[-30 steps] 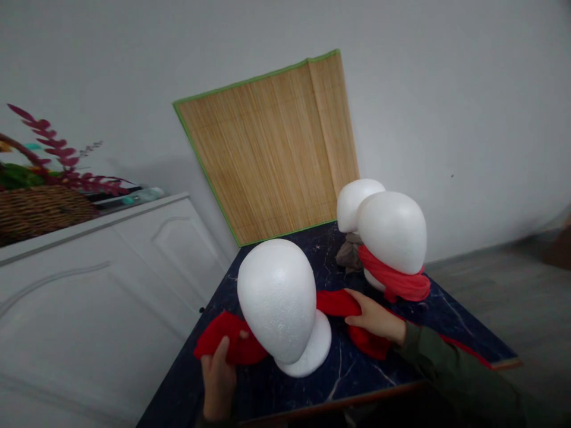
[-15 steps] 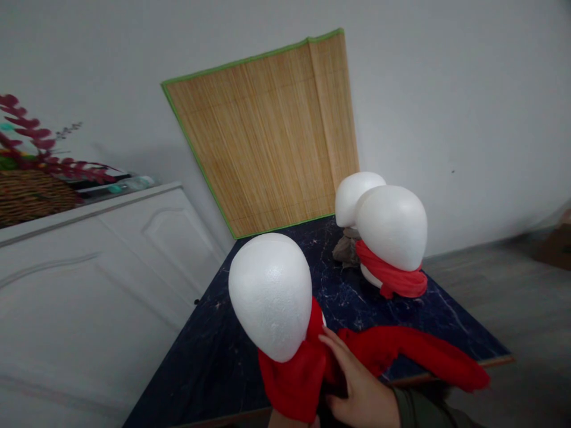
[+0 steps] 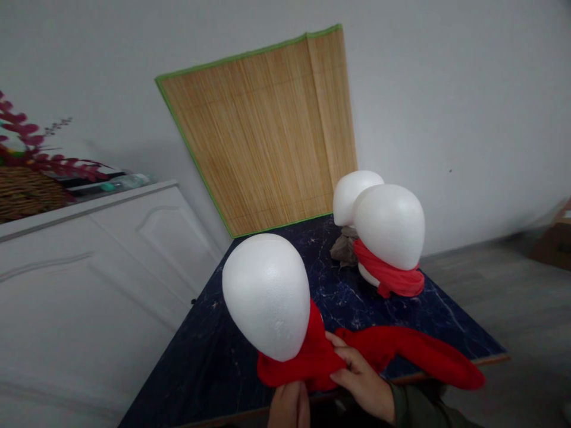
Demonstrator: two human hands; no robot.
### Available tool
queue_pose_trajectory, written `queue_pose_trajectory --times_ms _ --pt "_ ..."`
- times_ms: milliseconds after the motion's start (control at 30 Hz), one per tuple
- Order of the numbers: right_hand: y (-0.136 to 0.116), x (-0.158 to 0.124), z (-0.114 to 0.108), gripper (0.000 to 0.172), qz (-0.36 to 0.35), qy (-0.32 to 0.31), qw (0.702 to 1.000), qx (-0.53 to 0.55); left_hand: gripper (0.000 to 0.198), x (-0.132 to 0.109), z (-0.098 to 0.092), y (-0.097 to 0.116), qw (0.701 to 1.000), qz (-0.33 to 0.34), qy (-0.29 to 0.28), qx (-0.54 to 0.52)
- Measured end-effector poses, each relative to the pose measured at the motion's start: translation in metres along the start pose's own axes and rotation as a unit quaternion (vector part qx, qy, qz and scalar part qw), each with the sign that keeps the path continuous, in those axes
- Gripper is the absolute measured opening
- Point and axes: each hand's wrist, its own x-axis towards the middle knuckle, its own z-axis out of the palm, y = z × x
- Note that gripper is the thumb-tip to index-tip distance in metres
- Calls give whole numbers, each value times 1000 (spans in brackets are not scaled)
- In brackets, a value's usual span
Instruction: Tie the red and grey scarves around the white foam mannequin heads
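Observation:
A white foam mannequin head (image 3: 267, 291) stands near the table's front edge, with a bright red scarf (image 3: 307, 365) wrapped around its neck. At the lower edge of the wrap, my left hand (image 3: 289, 407) pinches the red cloth below the head. My right hand (image 3: 361, 380) grips the scarf on the right side of the neck, thumb and fingers closed on the fabric. From there the loose end of the scarf trails to the right and hangs past the table edge.
Two more foam heads stand farther back: one with a coral-red scarf (image 3: 392, 276), one with a grey-brown cloth (image 3: 344, 246). The dark blue marbled table (image 3: 200, 351) borders a white cabinet (image 3: 111, 279). A bamboo mat (image 3: 267, 137) leans on the wall.
The front of the scarf has been folded up and gathered tighter under the head. My left hand has come out from under it, and my right hand has closed on the cloth.

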Motion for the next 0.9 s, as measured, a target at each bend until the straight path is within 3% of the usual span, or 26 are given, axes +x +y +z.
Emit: queue_pose_trajectory --times_ms 167,333,400,500,600,733,900 --pt "12 -4 0 28 -6 -11 998 59 19 14 7 -4 996 -79 -25 45" --pt "4 -8 5 28 -37 -5 999 30 6 30 1 19 978 -198 -57 -32" --pt "-1 -7 5 27 -41 -33 998 19 9 33 0 29 970 -222 -52 -81" --pt "-8 -5 3 30 -37 -90 995 -11 24 36 3 38 956 -237 -54 -161" --pt "-14 -5 0 30 -36 -106 992 -53 35 39 12 37 944 -225 -33 -239" --pt "-17 -7 -5 27 -33 -120 986 -109 32 38 18 30 934 -215 8 -286" --pt "-15 -12 -7 23 -14 -103 990 -91 26 29 20 25 899 -263 27 -349"
